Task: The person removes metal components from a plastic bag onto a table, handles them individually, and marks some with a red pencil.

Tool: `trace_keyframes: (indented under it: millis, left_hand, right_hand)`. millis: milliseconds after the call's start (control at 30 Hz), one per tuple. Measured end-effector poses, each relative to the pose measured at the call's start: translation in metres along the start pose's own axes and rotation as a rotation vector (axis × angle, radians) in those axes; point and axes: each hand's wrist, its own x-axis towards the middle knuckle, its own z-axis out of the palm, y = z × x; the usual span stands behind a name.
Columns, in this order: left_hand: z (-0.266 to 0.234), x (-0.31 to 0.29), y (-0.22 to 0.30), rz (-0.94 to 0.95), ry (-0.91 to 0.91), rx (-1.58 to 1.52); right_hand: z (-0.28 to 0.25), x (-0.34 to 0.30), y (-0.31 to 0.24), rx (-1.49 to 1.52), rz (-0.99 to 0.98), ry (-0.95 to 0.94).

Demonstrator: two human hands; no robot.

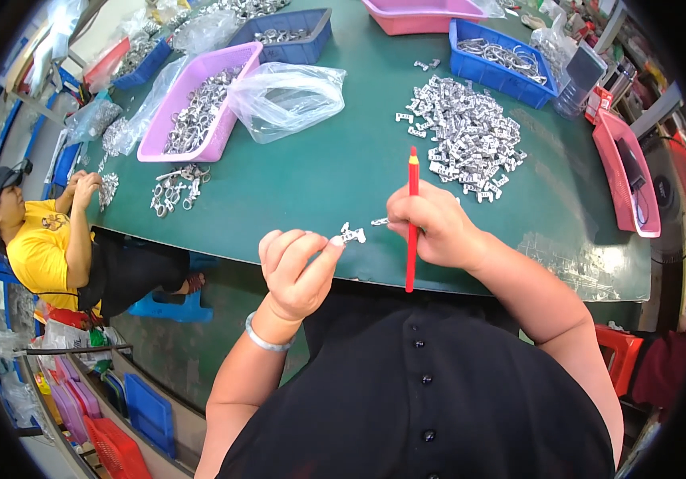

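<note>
Head view, and from beside the bench I read it from the left: a co-worker in a yellow shirt (47,249) sits with both hands raised near the surface (279,184). Next comes a pink basket (214,145) heaped with metal parts, and on its near side a loose cluster of key rings (174,194); a sleeve brushing past could scatter these, since nothing fences them in. A clear plastic bag (287,100) lies against the basket's right side, light enough, I'd judge, to slide if caught.

Near the middle, the left hand (295,273) pinches a small silver metal piece (352,234) between thumb and forefinger, other fingers curled. It works close to the near edge, so a slack pinch might drop something that small off the surface toward the lap.

Just to its right, the right hand (437,227) is closed around a red pencil (412,247), tip pointing away, while its fingertips also have a second silver piece (380,221). Sharing one grip between two things seems the weak spot: either could slip, or the tip could mark something unintended. How firmly it grips, I can't tell.

Beyond that hand, the heap of silver pieces (471,140) lies loose; a far reach could spread it, or mix it with rings from the blue tray (503,85) behind.
</note>
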Motion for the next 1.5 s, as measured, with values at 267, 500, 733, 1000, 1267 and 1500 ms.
trace_keyframes:
  millis: [267, 500, 733, 1000, 1267, 1500]
  left_hand:
    - [-0.012, -0.001, 0.006, 0.011, 0.014, 0.039]
    - [0.007, -0.008, 0.024, -1.189, 0.072, -1.09]
    - [0.009, 0.008, 0.03, -1.585, -0.037, -1.728]
    - [0.014, 0.007, 0.033, -1.487, -0.026, -1.467]
    - [0.013, 0.008, 0.031, -1.493, -0.042, -1.416]
    - [0.013, 0.01, 0.033, -1.506, -0.074, -1.416]
  right_hand:
    - [-0.004, -0.003, -0.013, -0.114, -0.138, 0.11]
    - [-0.001, -0.005, -0.012, -0.089, -0.129, 0.112]
    - [0.002, -0.002, -0.017, -0.167, -0.241, 0.14]
    - [0.014, -0.011, -0.022, 0.007, -0.074, 0.191]
    - [0.007, -0.016, -0.025, 0.717, 0.521, 0.197]
    - [0.006, -0.014, -0.027, 0.837, 0.571, 0.174]
